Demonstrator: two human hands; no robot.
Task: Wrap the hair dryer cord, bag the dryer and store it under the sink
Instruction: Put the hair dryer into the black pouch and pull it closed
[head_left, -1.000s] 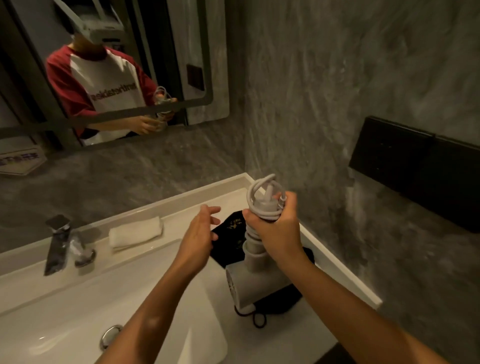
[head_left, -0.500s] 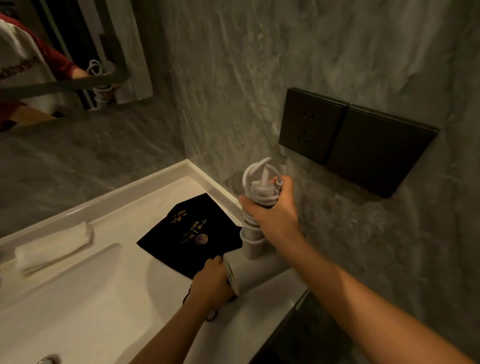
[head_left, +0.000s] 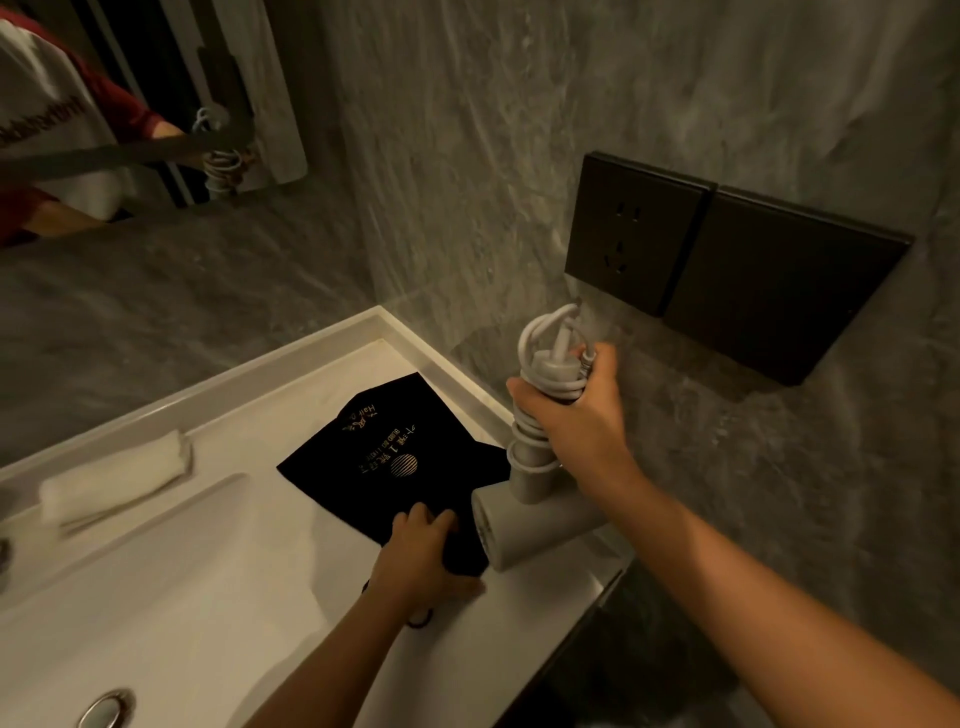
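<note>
While right hand (head_left: 574, 415) grips dryer (head_left: 524, 512) handle upright, cord (head_left: 550, 358) wrapped | I see left hand (head_left: 421, 553) pinching bag (head_left: 384, 457) edge, just left of barrel | bag nearer left

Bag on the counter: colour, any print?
Black bag with gold lettering and a round gold logo, seen in the head view.

The left hand (head_left: 423, 553) covers the near corner of the black bag (head_left: 395, 457), whose gold lettering is too small to read. The right hand's fingers (head_left: 597, 364) hide much of the cord (head_left: 545, 358); the drain (head_left: 106, 706) is perhaps cut off at the near edge.
</note>
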